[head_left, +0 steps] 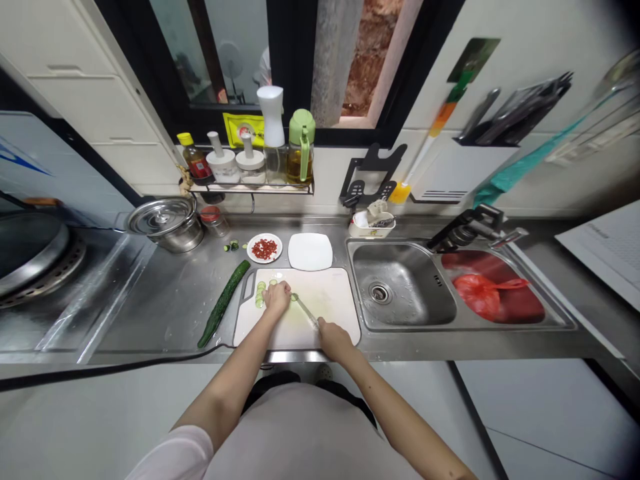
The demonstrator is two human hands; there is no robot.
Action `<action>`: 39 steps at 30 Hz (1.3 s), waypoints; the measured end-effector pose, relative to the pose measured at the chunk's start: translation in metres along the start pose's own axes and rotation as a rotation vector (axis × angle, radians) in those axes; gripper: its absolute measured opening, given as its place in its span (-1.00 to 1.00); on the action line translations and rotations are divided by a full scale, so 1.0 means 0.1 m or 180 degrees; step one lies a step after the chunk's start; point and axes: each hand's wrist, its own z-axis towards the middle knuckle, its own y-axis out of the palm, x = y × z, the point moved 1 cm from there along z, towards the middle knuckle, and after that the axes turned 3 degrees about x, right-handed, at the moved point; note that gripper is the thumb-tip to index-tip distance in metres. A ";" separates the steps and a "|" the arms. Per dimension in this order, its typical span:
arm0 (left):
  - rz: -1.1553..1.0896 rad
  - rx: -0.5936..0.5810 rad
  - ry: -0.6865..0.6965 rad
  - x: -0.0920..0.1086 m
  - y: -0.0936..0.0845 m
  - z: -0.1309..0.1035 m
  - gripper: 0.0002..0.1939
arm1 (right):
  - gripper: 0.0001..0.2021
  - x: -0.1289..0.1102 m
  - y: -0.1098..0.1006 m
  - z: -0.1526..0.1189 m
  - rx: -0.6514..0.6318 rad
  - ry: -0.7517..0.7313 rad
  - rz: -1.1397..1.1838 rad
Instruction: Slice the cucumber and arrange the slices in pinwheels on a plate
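"What sits by our bench (175, 293)'s front edge?"

"Our chopping board (327, 293), with a whole cucumber (223, 305) just beside its left edge."

"What are we gripping?"

"Our right hand (334, 339) is closed round the handle of the knife (307, 311); our left hand (277, 298) curls over the board, holding what, we cannot tell."

"And our cucumber slices (260, 294)?"

"Near the board's far left corner, beside that hand."

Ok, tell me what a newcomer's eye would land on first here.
Probably the bright red bag in the right basin of the sink. Next, the right hand holding a knife over the pale cutting board, front and centre. The long dark-green cucumber left of the board also stands out.
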 end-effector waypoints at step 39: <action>0.0002 0.0041 -0.0004 0.01 -0.02 0.00 -0.88 | -0.70 0.02 0.03 -0.01 0.0010 0.0031 0.0006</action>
